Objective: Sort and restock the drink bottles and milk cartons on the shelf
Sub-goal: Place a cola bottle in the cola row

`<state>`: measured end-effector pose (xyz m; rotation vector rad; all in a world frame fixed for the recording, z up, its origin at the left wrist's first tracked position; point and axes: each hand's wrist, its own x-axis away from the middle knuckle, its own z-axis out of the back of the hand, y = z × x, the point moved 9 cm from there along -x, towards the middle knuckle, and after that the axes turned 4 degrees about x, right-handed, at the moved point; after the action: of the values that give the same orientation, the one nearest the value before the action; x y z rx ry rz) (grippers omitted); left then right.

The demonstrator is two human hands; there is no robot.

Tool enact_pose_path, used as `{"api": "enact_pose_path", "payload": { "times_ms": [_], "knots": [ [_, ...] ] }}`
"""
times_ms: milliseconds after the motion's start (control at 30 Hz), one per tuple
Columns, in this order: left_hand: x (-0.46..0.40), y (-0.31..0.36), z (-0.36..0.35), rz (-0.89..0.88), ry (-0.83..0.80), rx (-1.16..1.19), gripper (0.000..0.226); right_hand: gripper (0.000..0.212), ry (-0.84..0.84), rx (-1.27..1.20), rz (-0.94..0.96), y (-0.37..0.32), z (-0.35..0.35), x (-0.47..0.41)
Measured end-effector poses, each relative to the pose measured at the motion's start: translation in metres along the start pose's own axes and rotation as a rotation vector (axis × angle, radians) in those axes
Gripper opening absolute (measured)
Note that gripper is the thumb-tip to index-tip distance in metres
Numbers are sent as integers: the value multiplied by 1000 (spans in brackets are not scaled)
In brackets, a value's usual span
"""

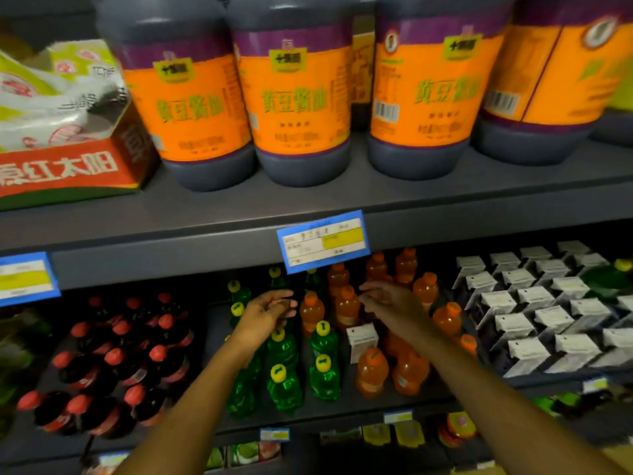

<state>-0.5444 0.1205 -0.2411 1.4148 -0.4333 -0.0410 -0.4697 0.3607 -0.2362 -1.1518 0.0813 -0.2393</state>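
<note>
Where the grey shelf unit (212, 265) fills the view, its upper deck at 12 o'clock carries large dark jugs with orange labels (298, 97) and, at 10 o'clock, a red carton holding white bags (65, 145). Blue price tags (323, 241) hang on the deck edge. On the lower deck, from 8 o'clock to 3 o'clock, stand dark bottles with red caps (116, 365), green bottles with yellow caps (284, 371), orange bottles (373, 371) and rows of white-topped milk cartons (534, 310). One stray milk carton (361, 341) stands among the orange bottles, just right of the green rows. Both forearms reach in from 6 o'clock. The left hand (270, 311) hovers over the green bottles, fingers loosely curled and slightly apart, holding nothing. The right hand (387, 299) hovers over the orange bottles at centre, fingers relaxed and slightly spread toward the left hand; motion blur hides whether the fingertips touch a cap.
</note>
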Motion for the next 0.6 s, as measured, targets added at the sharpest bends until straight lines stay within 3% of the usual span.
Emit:
{"api": "enact_pose_path", "payload": {
  "times_ms": [300,433,600],
  "knots": [
    [5,-10,-36,-26,141,-110,25,11,-183,136,74,20,24,-15],
    [7,-12,-47,-73,119,-243,25,22,-296,242,101,25,9,-14],
    [-15,-3,-56,-73,125,-308,31,26,-313,318,61,49,0,-18]
  ]
}}
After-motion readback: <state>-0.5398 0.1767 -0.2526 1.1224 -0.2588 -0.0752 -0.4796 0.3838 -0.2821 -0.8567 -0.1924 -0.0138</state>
